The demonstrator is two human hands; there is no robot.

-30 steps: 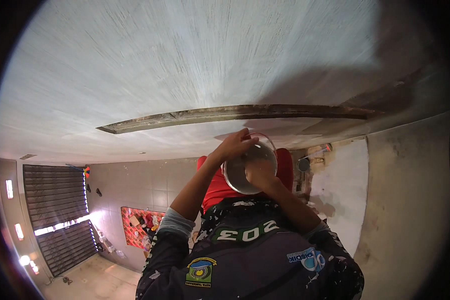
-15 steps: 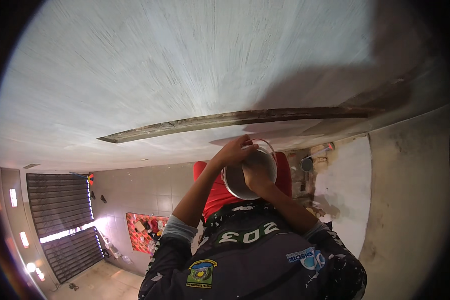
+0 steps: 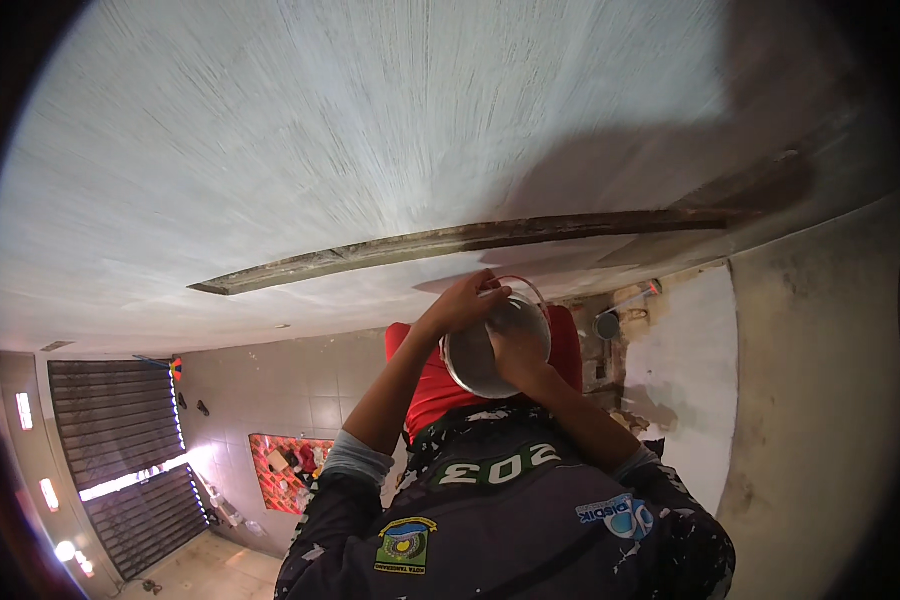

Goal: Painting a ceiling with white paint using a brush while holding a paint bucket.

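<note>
A white bucket is held up in front of my body, its mouth toward me. My left hand is closed on its far left rim, near one end of the thin arched handle. Into the bucket reaches my right hand; its fingers are hidden inside, so I cannot tell whether they grip anything. What the bucket contains is too dim to make out. Beyond it rises a wall with pale streaky paint, crossed by a long bare brown groove.
Below at right, a grey round container stands near a white sheet-like surface. A red patterned mat with assorted items lies at lower left. Farther left is a slatted shutter, with sandals on the tiled floor.
The view has shifted slightly. Both hands keep nearly the same place at the bucket, the left at its rim and the right inside.
</note>
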